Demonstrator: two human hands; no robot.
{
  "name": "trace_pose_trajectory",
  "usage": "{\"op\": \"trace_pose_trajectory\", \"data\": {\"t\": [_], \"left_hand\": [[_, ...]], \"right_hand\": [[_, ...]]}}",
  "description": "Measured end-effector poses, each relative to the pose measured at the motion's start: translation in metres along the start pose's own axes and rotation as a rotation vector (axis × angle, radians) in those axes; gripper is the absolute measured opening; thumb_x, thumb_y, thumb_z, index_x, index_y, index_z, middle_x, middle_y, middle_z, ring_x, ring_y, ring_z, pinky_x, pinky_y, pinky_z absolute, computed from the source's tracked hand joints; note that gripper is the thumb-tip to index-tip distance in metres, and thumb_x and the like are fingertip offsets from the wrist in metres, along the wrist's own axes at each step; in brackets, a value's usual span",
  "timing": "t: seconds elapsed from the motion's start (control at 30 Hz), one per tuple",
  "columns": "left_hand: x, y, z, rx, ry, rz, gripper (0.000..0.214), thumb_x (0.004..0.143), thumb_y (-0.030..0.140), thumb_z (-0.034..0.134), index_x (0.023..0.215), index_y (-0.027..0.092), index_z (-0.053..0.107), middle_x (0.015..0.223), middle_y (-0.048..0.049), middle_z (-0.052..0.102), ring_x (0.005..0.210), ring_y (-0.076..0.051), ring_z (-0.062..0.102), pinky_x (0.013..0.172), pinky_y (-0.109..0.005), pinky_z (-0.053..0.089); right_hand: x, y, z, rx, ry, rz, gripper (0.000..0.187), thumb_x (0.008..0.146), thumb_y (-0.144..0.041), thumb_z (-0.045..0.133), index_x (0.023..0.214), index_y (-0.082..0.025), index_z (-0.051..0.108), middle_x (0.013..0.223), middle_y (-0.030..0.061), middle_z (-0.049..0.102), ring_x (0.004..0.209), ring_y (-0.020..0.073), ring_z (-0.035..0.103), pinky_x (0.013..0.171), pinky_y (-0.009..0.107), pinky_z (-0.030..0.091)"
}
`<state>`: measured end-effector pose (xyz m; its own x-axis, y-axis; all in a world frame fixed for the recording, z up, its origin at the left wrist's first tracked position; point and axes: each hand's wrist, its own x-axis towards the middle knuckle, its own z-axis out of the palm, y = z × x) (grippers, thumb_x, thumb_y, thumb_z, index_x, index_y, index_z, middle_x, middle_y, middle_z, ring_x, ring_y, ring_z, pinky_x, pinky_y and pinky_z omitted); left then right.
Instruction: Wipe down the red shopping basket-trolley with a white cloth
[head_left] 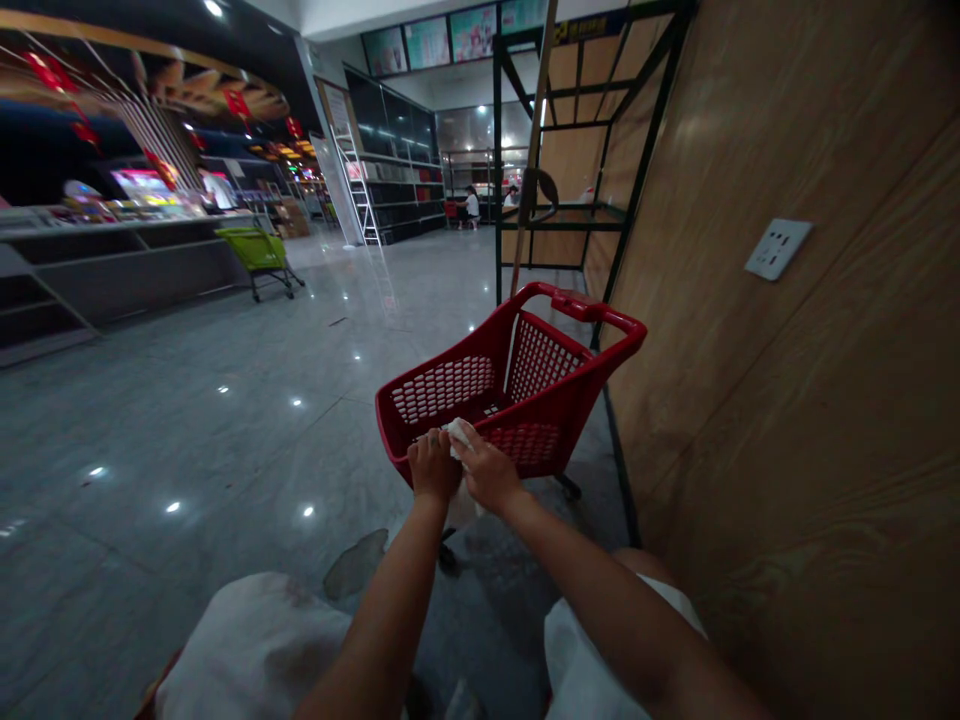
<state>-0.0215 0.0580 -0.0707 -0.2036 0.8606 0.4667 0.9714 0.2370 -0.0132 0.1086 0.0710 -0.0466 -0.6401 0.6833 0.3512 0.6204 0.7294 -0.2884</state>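
Note:
A red plastic shopping cart (525, 385) stands on the grey floor just ahead of my knees, its handle on the far side. My left hand (433, 466) grips the cart's near rim, fingers curled over it. My right hand (487, 472) is closed on a white cloth (456, 434) and presses it against the same rim, right beside my left hand. Both forearms reach forward from the bottom of the view.
A wooden wall panel (787, 400) with a white socket (777, 248) rises close on the right. A green metal shelf frame (570, 210) stands behind the cart. A green cart (259, 255) sits far left by counters. People sit in the distance.

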Motion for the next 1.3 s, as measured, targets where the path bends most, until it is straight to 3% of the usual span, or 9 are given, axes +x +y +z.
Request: {"op": "trace_pose_trajectory", "data": {"t": [0.13,0.37,0.43,0.63,0.77,0.9,1.1,1.2,1.3], "left_hand": [[0.001,0.000,-0.001,0.047,-0.003,0.000,0.019,0.085,0.027,0.045,0.095,0.017,0.057,0.097,-0.0125,0.060,0.090,-0.028,0.051,0.079,-0.040,0.033],[0.001,0.004,0.002,0.036,0.012,-0.020,0.017,0.081,0.024,0.047,0.093,0.018,0.058,0.095,-0.0122,0.060,0.092,-0.028,0.052,0.080,-0.040,0.033],[0.000,0.006,0.004,0.024,0.025,-0.024,0.016,0.081,0.024,0.048,0.092,0.018,0.058,0.095,-0.0121,0.060,0.092,-0.028,0.051,0.080,-0.040,0.033],[-0.004,0.009,0.006,-0.011,0.052,-0.018,0.019,0.086,0.026,0.044,0.095,0.018,0.059,0.094,-0.0110,0.060,0.088,-0.026,0.052,0.078,-0.039,0.033],[-0.004,0.007,0.006,-0.030,0.048,-0.016,0.019,0.087,0.026,0.044,0.096,0.018,0.059,0.092,-0.0105,0.060,0.087,-0.026,0.052,0.078,-0.039,0.033],[-0.003,0.005,0.008,-0.002,0.072,-0.002,0.017,0.082,0.030,0.050,0.091,0.018,0.060,0.095,-0.0118,0.061,0.088,-0.027,0.051,0.078,-0.039,0.032],[-0.004,0.006,0.009,0.005,0.104,0.011,0.018,0.079,0.027,0.052,0.092,0.017,0.061,0.093,-0.0109,0.063,0.086,-0.026,0.053,0.076,-0.039,0.032],[-0.007,0.010,0.009,0.005,0.112,0.031,0.020,0.080,0.028,0.051,0.094,0.017,0.060,0.094,-0.0109,0.063,0.085,-0.026,0.053,0.076,-0.039,0.032],[-0.011,0.017,0.010,0.002,0.121,0.024,0.020,0.080,0.026,0.051,0.094,0.017,0.060,0.093,-0.0102,0.064,0.085,-0.026,0.053,0.077,-0.039,0.032]], "right_hand": [[0.003,0.020,-0.017,-0.062,0.015,0.106,0.059,0.085,-0.011,0.046,0.139,-0.037,0.045,0.153,-0.0013,0.032,0.107,0.0199,0.060,0.092,0.034,0.051],[0.003,0.080,-0.049,-0.121,0.322,0.486,0.056,0.088,-0.011,0.041,0.139,-0.033,0.046,0.153,0.0008,0.031,0.104,0.0212,0.062,0.090,0.035,0.052],[0.002,0.074,-0.044,-0.104,0.310,0.451,0.056,0.089,-0.010,0.040,0.141,-0.032,0.044,0.154,0.0013,0.030,0.110,0.0222,0.059,0.093,0.036,0.050],[0.003,0.012,-0.006,0.008,0.100,0.042,0.057,0.087,-0.009,0.042,0.142,-0.024,0.042,0.153,0.0025,0.031,0.126,0.0196,0.048,0.103,0.031,0.043],[0.006,0.003,-0.004,0.034,0.061,0.036,0.057,0.086,-0.011,0.046,0.141,-0.026,0.043,0.152,0.0006,0.033,0.123,0.0183,0.051,0.102,0.029,0.044],[0.010,0.039,-0.028,-0.002,0.137,0.218,0.052,0.088,-0.015,0.046,0.137,-0.033,0.048,0.149,-0.0030,0.038,0.119,0.0174,0.054,0.100,0.030,0.045],[-0.006,0.109,-0.078,-0.107,0.396,0.598,0.058,0.086,-0.007,0.038,0.138,-0.032,0.048,0.153,-0.0022,0.033,0.120,0.0199,0.053,0.095,0.030,0.048],[-0.014,0.126,-0.087,-0.135,0.473,0.645,0.061,0.085,-0.005,0.035,0.138,-0.031,0.048,0.153,-0.0017,0.032,0.120,0.0217,0.054,0.095,0.033,0.048],[-0.012,0.120,-0.077,-0.121,0.435,0.553,0.057,0.086,-0.005,0.034,0.135,-0.027,0.052,0.151,0.0003,0.036,0.121,0.0211,0.053,0.098,0.033,0.046]]}}
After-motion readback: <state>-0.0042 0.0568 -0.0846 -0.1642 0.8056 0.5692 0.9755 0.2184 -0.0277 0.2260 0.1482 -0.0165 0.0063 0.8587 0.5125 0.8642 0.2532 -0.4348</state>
